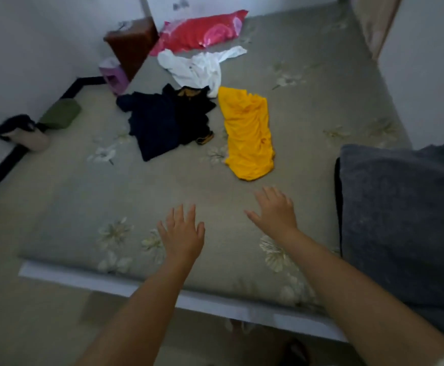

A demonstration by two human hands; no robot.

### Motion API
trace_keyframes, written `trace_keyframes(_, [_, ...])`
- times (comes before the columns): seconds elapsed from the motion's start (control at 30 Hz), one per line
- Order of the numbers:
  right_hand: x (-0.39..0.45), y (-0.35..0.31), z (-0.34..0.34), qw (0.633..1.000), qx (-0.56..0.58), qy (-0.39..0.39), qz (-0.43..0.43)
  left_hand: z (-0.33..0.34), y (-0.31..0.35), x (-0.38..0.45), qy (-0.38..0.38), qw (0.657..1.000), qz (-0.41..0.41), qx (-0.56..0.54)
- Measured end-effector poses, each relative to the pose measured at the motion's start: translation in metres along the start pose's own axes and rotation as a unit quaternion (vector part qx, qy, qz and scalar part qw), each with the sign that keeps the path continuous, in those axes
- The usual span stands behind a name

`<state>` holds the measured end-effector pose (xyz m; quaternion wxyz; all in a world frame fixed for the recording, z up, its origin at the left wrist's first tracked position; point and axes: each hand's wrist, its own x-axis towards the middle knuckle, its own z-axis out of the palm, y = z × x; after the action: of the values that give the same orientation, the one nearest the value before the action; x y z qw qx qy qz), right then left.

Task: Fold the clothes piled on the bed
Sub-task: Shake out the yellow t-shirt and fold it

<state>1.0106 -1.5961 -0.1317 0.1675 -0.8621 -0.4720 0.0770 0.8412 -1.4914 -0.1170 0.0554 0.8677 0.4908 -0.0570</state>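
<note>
Three loose garments lie in the middle of the bed (83, 196), which has a grey-green flowered sheet. A crumpled yellow garment (248, 133) is nearest, a dark navy and black garment (165, 120) lies to its left, and a white garment (199, 67) sits behind them. My left hand (182, 233) and my right hand (275, 210) reach out over the bare sheet with fingers spread, short of the clothes. Both hands hold nothing. The right hand's fingertips are a little short of the yellow garment's near end.
A red and pink pillow (202, 30) lies at the head of the bed. A folded dark grey blanket (403, 215) fills the right side. At the left sit a green bundle (61, 113), a dark and beige object (22, 133), a purple item (114, 75) and a brown headboard (132, 40).
</note>
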Motion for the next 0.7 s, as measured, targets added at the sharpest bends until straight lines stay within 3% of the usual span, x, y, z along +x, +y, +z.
trace_keyframes(0.3, [0.013,-0.137,0.056,0.996,-0.027,-0.021,-0.081,-0.005,-0.163,-0.015,-0.006,0.996,-0.090,-0.020])
trace_keyframes(0.53, [0.005,-0.233,0.115,0.999,0.005,-0.022,-0.030,0.016,-0.279,-0.005,-0.025,0.996,-0.080,-0.044])
trace_keyframes(0.7, [0.007,-0.251,0.160,0.999,-0.007,-0.052,0.007,0.043,-0.320,0.017,-0.069,0.994,-0.072,-0.039])
